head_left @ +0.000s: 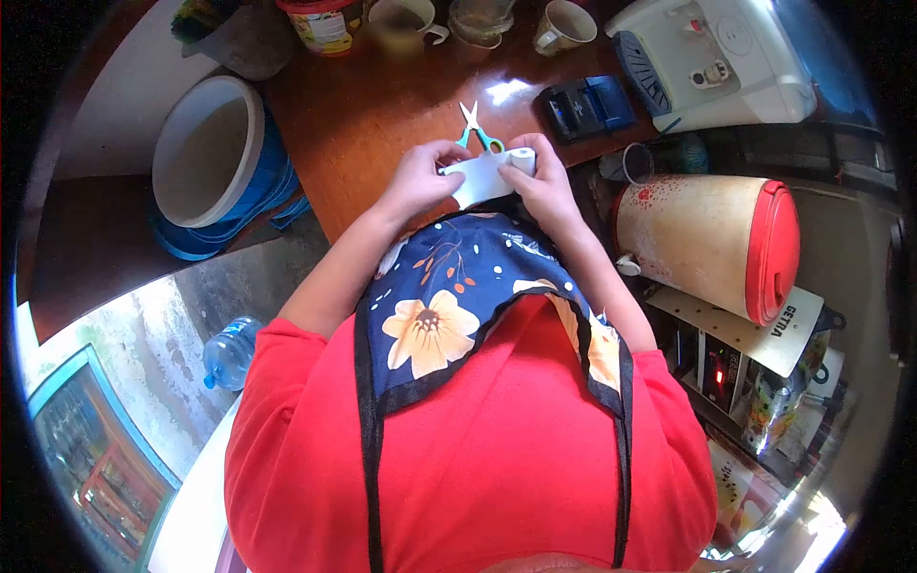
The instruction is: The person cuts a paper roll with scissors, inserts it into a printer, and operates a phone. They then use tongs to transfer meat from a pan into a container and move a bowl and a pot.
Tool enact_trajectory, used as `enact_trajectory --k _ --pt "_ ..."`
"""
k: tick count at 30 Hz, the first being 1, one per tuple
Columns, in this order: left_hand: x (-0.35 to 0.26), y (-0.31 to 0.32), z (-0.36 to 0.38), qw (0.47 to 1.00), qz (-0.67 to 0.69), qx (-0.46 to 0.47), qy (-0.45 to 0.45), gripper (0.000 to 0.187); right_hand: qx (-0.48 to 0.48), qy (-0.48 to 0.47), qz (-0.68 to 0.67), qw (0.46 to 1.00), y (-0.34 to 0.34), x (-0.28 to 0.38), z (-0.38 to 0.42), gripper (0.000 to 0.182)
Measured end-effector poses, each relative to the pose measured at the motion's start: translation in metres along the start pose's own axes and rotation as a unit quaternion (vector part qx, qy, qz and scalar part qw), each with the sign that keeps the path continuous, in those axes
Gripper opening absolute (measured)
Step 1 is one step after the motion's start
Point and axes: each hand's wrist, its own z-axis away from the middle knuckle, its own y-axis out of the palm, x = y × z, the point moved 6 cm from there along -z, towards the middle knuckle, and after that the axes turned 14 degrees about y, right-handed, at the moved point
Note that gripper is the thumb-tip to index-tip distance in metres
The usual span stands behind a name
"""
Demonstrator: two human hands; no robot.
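Over the table's front edge, both hands hold a roll of white paper (482, 178), partly unwound. My left hand (416, 181) pinches the loose end between thumb and fingers. The wound part sits in my right hand (548, 185), with the thumb pressed on its front. Just beyond the paper lies a pair of scissors (471, 118) with teal and yellow handles, its blades spread and pointing away from me. The paper and my hands cover part of the handles. A small black printer (585, 108) rests on the table to the right of the scissors.
Mugs (566, 27) and a red-rimmed tub (319, 23) line the back of the brown table (353, 124). A white water dispenser (712, 62) is at the far right. Nearer me are a drink cooler (707, 244) with a red lid and, leftward, a blue bucket (212, 158).
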Motion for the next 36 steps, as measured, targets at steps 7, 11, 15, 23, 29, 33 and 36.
enact_trajectory --k 7,11,15,23,29,33,36 --pt "0.000 0.024 0.000 0.990 0.037 0.129 -0.050 0.029 -0.083 -0.085 0.116 0.986 -0.007 0.021 0.011 0.028" --pt "-0.008 0.034 0.002 0.990 0.037 0.134 -0.035 0.024 -0.090 -0.066 0.048 0.993 -0.018 0.006 0.003 0.029" --pt "-0.038 0.033 -0.003 0.983 0.005 0.084 0.160 0.008 0.052 0.048 -0.203 0.977 -0.020 -0.023 -0.016 0.026" --pt "-0.041 -0.019 -0.018 0.978 -0.018 -0.163 0.128 0.006 0.106 0.155 -0.530 0.827 -0.087 -0.086 -0.054 0.018" --pt "0.060 -0.007 -0.056 0.974 -0.226 0.035 0.003 0.024 -0.095 0.164 -0.438 0.879 -0.105 -0.075 -0.045 0.033" --pt "0.021 0.001 -0.062 0.857 -0.506 -0.035 0.085 0.044 -0.208 0.031 -0.248 0.946 -0.100 -0.047 -0.033 0.041" --pt "-0.001 0.018 -0.077 0.912 -0.391 -0.004 0.124 0.055 -0.259 -0.011 -0.156 0.953 -0.096 -0.044 -0.037 0.036"
